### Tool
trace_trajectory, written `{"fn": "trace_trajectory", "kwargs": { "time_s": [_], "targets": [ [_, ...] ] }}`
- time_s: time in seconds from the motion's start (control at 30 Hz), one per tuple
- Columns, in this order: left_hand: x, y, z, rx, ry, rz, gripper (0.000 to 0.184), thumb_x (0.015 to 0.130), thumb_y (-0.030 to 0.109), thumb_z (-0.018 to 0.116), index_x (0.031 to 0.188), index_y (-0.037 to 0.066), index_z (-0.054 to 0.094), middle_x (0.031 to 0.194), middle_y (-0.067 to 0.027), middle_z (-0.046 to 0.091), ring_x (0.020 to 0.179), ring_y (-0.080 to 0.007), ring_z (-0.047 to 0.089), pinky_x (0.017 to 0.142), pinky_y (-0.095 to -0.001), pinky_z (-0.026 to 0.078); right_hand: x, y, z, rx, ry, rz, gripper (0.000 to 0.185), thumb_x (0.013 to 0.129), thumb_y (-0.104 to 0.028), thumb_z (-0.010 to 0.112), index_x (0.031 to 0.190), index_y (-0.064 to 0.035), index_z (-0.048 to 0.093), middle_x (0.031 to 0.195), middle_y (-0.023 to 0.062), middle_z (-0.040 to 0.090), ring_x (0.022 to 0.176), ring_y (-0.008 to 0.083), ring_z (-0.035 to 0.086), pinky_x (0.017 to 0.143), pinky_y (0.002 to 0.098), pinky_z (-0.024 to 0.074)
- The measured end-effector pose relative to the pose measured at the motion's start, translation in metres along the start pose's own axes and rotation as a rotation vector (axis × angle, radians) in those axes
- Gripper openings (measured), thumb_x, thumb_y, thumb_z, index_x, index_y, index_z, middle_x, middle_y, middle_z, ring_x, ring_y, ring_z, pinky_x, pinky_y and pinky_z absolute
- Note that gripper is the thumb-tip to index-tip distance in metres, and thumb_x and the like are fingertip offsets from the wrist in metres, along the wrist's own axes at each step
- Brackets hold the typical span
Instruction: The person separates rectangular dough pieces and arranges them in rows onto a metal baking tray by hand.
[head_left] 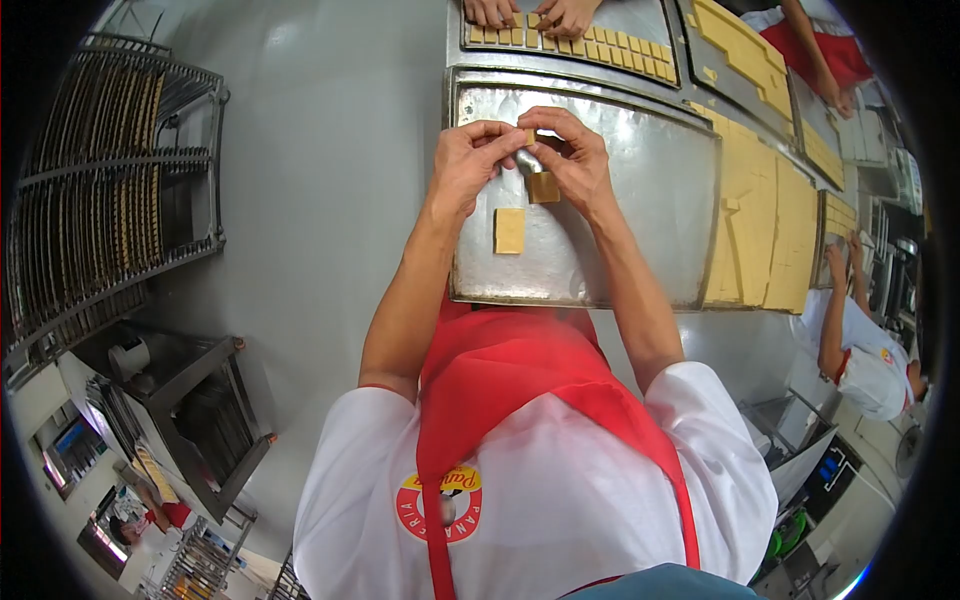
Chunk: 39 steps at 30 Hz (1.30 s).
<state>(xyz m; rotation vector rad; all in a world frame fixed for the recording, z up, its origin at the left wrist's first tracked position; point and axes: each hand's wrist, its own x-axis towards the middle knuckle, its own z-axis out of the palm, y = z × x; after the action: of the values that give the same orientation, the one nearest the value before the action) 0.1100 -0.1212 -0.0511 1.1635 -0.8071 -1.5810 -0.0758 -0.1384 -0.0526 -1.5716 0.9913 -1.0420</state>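
Over a metal tray (650, 210), my left hand (475, 160) and my right hand (572, 160) come together, both pinching one small yellow dough piece (529, 137) between their fingertips. Just below the fingers, a shiny metal tool (527, 161) shows partly, with a square brownish-yellow end (544, 187) near the tray surface. Whether a finger touches this tool is hard to tell. A rectangular yellow dough piece (509, 231) lies flat on the tray, nearer to my body.
Beyond my tray, another person's hands (530, 12) work over a tray of small dough pieces (625, 53). Large dough sheets (765, 215) lie to the right. More people stand at the right, including a person in white (870, 370). Tray racks (120, 170) stand at the left.
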Motion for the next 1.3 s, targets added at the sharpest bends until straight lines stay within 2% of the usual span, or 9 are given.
{"fn": "trace_trajectory", "kwargs": {
  "time_s": [0.13, 0.23, 0.3, 0.33, 0.4, 0.43, 0.5, 0.7, 1.3],
  "targets": [
    [-0.002, 0.000, -0.005, 0.057, 0.005, -0.013, 0.021, 0.093, 0.017, 0.081, 0.099, -0.002, 0.078, 0.079, -0.0034, 0.073, 0.063, -0.0062, 0.061, 0.052, -0.0209, 0.041, 0.000, 0.000, 0.006, 0.076, 0.039, 0.026, 0.032, 0.091, 0.009, 0.069, 0.121, -0.0023, 0.074, 0.129, 0.0099, 0.064, 0.120, 0.0201, 0.064, 0.098, 0.0311, 0.0584],
    [0.000, -0.001, -0.006, 0.295, 0.103, 0.075, 0.022, 0.094, 0.021, 0.077, 0.106, 0.002, 0.077, 0.090, -0.0058, 0.075, 0.070, -0.0131, 0.063, 0.064, -0.0265, 0.049, 0.011, 0.001, 0.008, -0.080, 0.162, 0.060, 0.029, 0.092, 0.003, 0.072, 0.120, -0.0028, 0.074, 0.116, 0.0054, 0.065, 0.107, 0.0144, 0.066, 0.088, 0.0290, 0.0579],
    [0.007, -0.003, -0.010, 0.868, 0.360, 0.550, 0.020, 0.093, 0.020, 0.076, 0.107, 0.006, 0.078, 0.099, -0.0108, 0.076, 0.072, -0.0239, 0.068, 0.071, -0.0331, 0.054, 0.023, 0.004, 0.003, -0.270, 0.190, 0.044, 0.032, 0.085, -0.006, 0.077, 0.116, -0.0053, 0.076, 0.105, 0.0095, 0.070, 0.098, 0.0200, 0.068, 0.083, 0.0314, 0.0568],
    [0.009, -0.005, -0.010, 0.981, 0.420, 0.661, 0.015, 0.090, 0.018, 0.075, 0.102, 0.009, 0.078, 0.102, -0.0114, 0.073, 0.079, -0.0320, 0.069, 0.073, -0.0396, 0.055, 0.024, 0.006, -0.001, -0.271, 0.191, 0.043, 0.032, 0.085, -0.006, 0.077, 0.116, -0.0053, 0.076, 0.105, 0.0095, 0.070, 0.098, 0.0200, 0.068, 0.083, 0.0314, 0.0568],
    [0.015, -0.011, -0.015, 1.118, 0.392, 0.676, 0.012, 0.089, 0.016, 0.075, 0.098, 0.008, 0.076, 0.099, -0.0098, 0.072, 0.082, -0.0324, 0.069, 0.073, -0.0415, 0.056, 0.027, 0.007, -0.008, -0.754, -0.007, -0.114, 0.028, 0.083, -0.010, 0.077, 0.111, -0.0066, 0.076, 0.102, 0.0106, 0.072, 0.099, 0.0285, 0.069, 0.084, 0.0379, 0.0566],
    [0.017, -0.014, -0.018, 1.257, 0.360, 0.685, 0.009, 0.088, 0.014, 0.075, 0.094, 0.008, 0.075, 0.097, -0.0081, 0.071, 0.085, -0.0328, 0.069, 0.073, -0.0435, 0.056, 0.029, 0.009, -0.007, -0.752, -0.008, -0.118, 0.028, 0.083, -0.010, 0.077, 0.111, -0.0066, 0.076, 0.102, 0.0106, 0.072, 0.099, 0.0285, 0.069, 0.084, 0.0379, 0.0566],
    [0.017, -0.020, -0.020, 1.255, 0.371, 0.708, 0.006, 0.087, 0.012, 0.075, 0.091, 0.008, 0.074, 0.095, -0.0070, 0.070, 0.087, -0.0319, 0.068, 0.074, -0.0441, 0.055, 0.027, 0.013, -0.004, -0.783, -0.011, -0.167, 0.021, 0.083, -0.010, 0.074, 0.104, -0.0072, 0.076, 0.105, 0.0103, 0.072, 0.102, 0.0336, 0.068, 0.089, 0.0434, 0.0554],
    [0.022, -0.019, -0.024, 1.275, 0.382, 0.742, 0.006, 0.084, 0.009, 0.076, 0.090, 0.010, 0.074, 0.095, -0.0044, 0.069, 0.089, -0.0295, 0.068, 0.075, -0.0434, 0.055, 0.038, 0.018, 0.013, -0.820, 0.068, -0.258, 0.015, 0.084, -0.007, 0.071, 0.098, -0.0067, 0.075, 0.104, 0.0074, 0.073, 0.102, 0.0317, 0.068, 0.088, 0.0429, 0.0558],
    [0.035, -0.024, -0.028, 1.412, 0.403, 0.844, 0.017, 0.078, -0.001, 0.069, 0.090, 0.010, 0.073, 0.095, -0.0047, 0.067, 0.086, -0.0277, 0.068, 0.072, -0.0421, 0.056, 0.050, 0.021, 0.026, -0.838, 0.063, -0.253, 0.020, 0.085, -0.012, 0.073, 0.105, -0.0086, 0.077, 0.108, 0.0059, 0.075, 0.102, 0.0323, 0.068, 0.086, 0.0436, 0.0560]
  ]
}}
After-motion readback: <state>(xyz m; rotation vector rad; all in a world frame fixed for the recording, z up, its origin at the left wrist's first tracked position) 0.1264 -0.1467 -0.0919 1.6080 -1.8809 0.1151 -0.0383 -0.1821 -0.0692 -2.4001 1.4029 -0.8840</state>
